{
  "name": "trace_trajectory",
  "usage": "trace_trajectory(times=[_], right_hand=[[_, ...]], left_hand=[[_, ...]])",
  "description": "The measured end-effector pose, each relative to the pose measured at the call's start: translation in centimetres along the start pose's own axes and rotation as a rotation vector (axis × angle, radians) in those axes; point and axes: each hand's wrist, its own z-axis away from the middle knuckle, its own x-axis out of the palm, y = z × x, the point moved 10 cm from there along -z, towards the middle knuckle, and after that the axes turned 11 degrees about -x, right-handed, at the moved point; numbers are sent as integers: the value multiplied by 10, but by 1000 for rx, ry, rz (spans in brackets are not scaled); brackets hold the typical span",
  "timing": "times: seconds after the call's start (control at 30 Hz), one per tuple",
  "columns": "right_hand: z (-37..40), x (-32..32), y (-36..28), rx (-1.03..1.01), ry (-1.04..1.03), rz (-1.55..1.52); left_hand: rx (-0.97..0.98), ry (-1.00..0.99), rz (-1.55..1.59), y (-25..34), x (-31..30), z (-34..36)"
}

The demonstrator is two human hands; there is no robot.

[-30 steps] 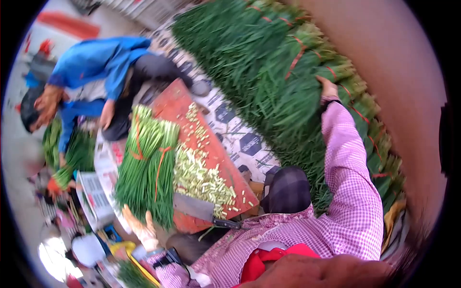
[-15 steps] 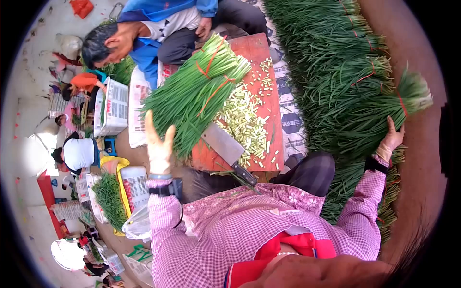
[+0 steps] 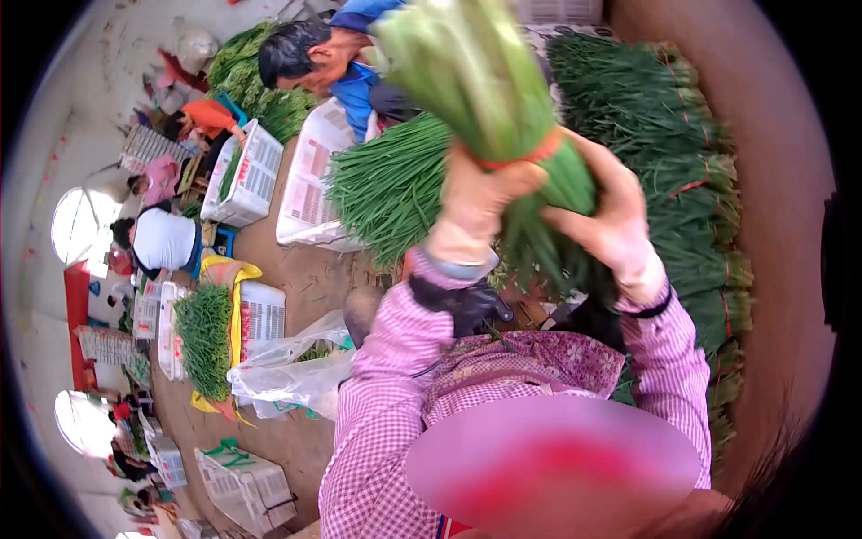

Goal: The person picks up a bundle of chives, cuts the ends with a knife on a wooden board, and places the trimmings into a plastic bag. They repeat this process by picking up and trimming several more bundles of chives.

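A bundle of green stalks (image 3: 476,81) with an orange band is raised upright in front of me, pale cut ends up and blurred. My left hand (image 3: 471,202) is wrapped round it near the band. On its other side, my right hand (image 3: 611,211) has its fingers and thumb round the leaves below the band. Behind my left hand lie more green stalks (image 3: 386,180). The cutting board and most of the cut pieces are hidden by my hands and the bundle. A black knife handle (image 3: 505,311) shows partly below them.
Rows of banded green bundles (image 3: 669,184) lie along the right. A person in blue (image 3: 356,88) leans in at the top. White crates (image 3: 314,180) stand to the left, with a clear plastic bag (image 3: 296,373) nearer me. Further people sit at the far left.
The bundle at the right has been lifted and brought to the middle. My left hand, spread and empty before, now grips it with my right. The view has shifted.
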Motion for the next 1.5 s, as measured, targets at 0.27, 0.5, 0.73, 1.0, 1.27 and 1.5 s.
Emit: trace_trajectory(times=[0.27, 0.5, 0.73, 1.0, 1.27, 1.5], right_hand=[[39, 128, 76, 303, -425, -291], [213, 221, 140, 198, -858, 574], [209, 206, 150, 512, -643, 240], [218, 112, 96, 1065, 32, -568], [199, 98, 75, 751, -134, -35], [205, 127, 90, 689, -339, 254]], left_hand=[[178, 438, -515, 176, -130, 107], [-61, 261, -1354, 155, -120, 118], [-489, 73, -1618, -10, -224, 136], [-750, -129, -1734, -102, -225, 139], [-826, -310, -1259, -188, -217, 127], [-836, -355, -1700, -181, -209, 119]])
